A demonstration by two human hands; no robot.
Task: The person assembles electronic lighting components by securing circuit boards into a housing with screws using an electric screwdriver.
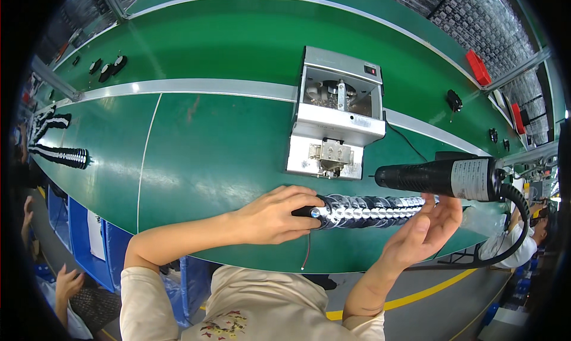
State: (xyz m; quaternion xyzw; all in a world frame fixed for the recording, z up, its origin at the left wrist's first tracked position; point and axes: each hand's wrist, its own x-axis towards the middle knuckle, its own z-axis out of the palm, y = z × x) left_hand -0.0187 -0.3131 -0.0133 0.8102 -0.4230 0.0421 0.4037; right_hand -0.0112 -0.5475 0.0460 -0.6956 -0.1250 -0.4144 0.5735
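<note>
A long black-and-silver segmented tube (pixel 375 211) lies across the green bench in front of me. My left hand (pixel 279 216) is closed round its black left end, with the fingers laid over the end piece. A thin wire (pixel 307 255) hangs down from that end toward the bench edge. My right hand (pixel 425 231) is at the tube's other end, palm turned up and fingers apart, with the fingertips against or just beside it. Right above the tube, a black electric screwdriver (pixel 440 179) with a pale label sits level, its bit pointing left. Neither hand touches its grip.
A silver screw feeder (pixel 336 115) stands behind the tube. More segmented tubes (pixel 62 155) lie at the far left. Small black parts (pixel 113 67) rest on the back strip. The screwdriver's thick cable (pixel 523 222) loops down at the right. Blue bins (pixel 89 240) and other people are beside the bench.
</note>
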